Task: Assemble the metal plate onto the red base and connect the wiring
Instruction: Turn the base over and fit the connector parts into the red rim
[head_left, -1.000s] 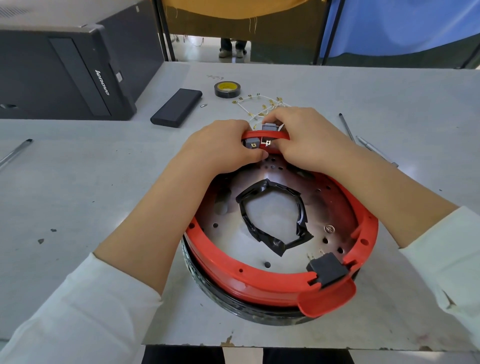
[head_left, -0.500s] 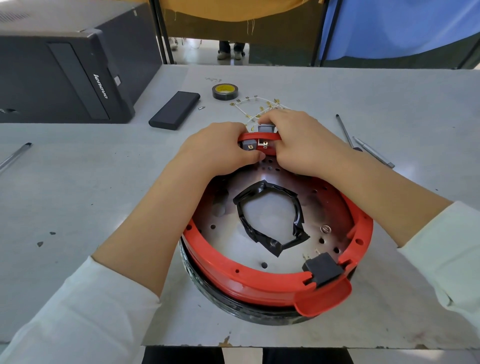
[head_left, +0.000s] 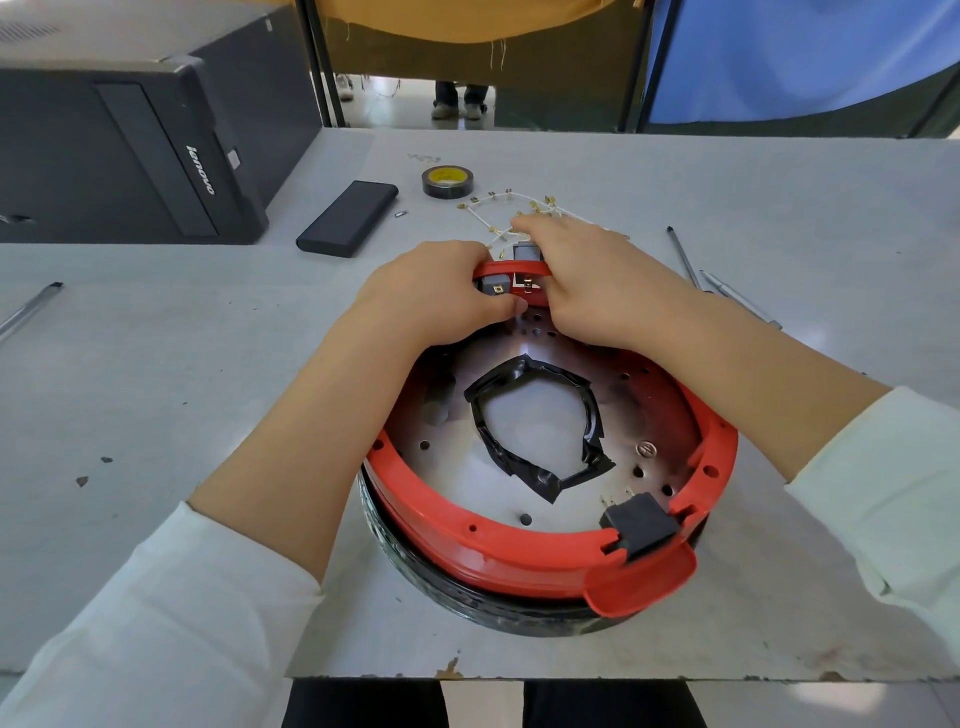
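Working at the far rim of the round red plastic base (head_left: 519, 558) rn, both hands bunched up there. Left hand (head_left: 431, 296) has its fingers curled around a small grey connector block (head_left: 492, 287) clipped on the rim, thumb tip pressed just inboard of it. Right hand (head_left: 587, 288) is curled over the rim right next to it, pinching around a second grey block (head_left: 527, 254) w/ a little metal tab showing between the two hands; can't tell exactly what the right fingertips have bc they're tucked under.

The perforated shiny metal plate (head_left: 649, 410) w/ the black-taped center hole already sits inside the base, below/toward the wrists from the fingers.

Key bit imo: the loose white wires with brass crimp terminals (head_left: 498, 215) lie just beyond the right hand's fingertips, on the grey table (head_left: 156, 364), strung roughly left-right. Right hand is clearly nearer, so prob that one reaches forward for a terminal while the left steadies the block. Risk is grabbing the wrong lead, they're tangled.
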